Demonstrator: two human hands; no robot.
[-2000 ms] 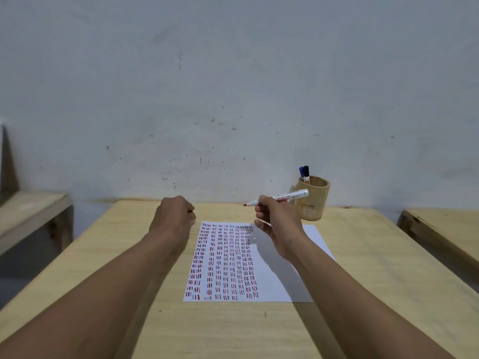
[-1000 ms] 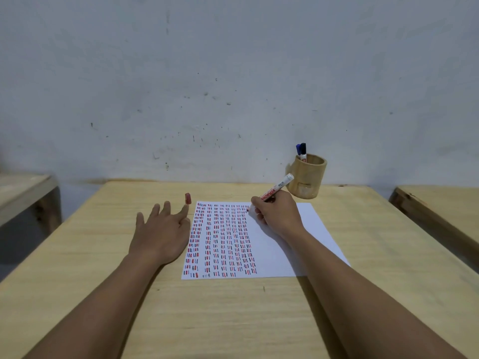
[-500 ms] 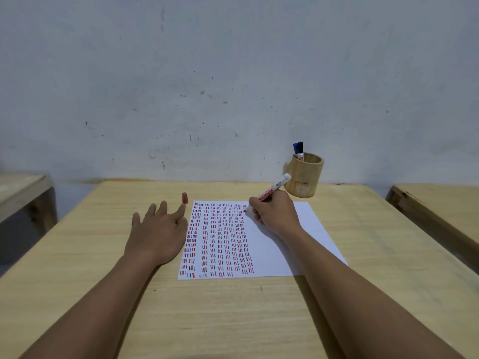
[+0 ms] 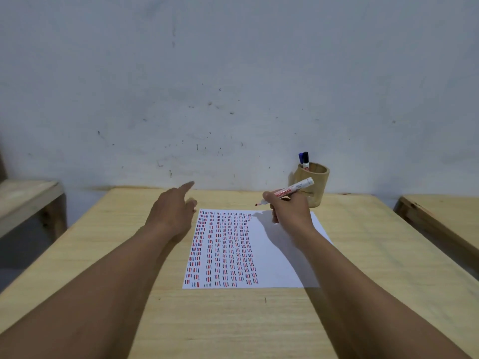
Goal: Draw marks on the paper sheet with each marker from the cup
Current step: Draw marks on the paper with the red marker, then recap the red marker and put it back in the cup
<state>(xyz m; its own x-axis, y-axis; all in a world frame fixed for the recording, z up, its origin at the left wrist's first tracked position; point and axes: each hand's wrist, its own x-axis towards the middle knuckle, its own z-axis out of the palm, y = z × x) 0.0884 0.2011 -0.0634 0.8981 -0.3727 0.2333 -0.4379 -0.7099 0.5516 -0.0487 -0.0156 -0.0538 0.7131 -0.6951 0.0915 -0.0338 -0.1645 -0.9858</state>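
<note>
A white paper sheet (image 4: 274, 257) lies on the wooden table (image 4: 233, 322), its left half filled with columns of short red and dark marks. My right hand (image 4: 290, 211) grips an uncapped red marker (image 4: 293, 189), its tip lifted just above the sheet's far edge. A bamboo cup (image 4: 321, 189) behind that hand holds a blue marker (image 4: 300, 158) and a black marker (image 4: 306, 158). My left hand (image 4: 172, 208) is raised beside the sheet's far left corner, index finger stretched forward. The red cap is hidden under it.
A pale, speckled wall stands right behind the table. A wooden bench (image 4: 28, 195) sits to the left and another wooden table (image 4: 443, 213) to the right, each across a gap.
My left hand has lifted off the table and moved forward over the spot where the red cap stood. My right hand has raised the marker tip off the paper.
</note>
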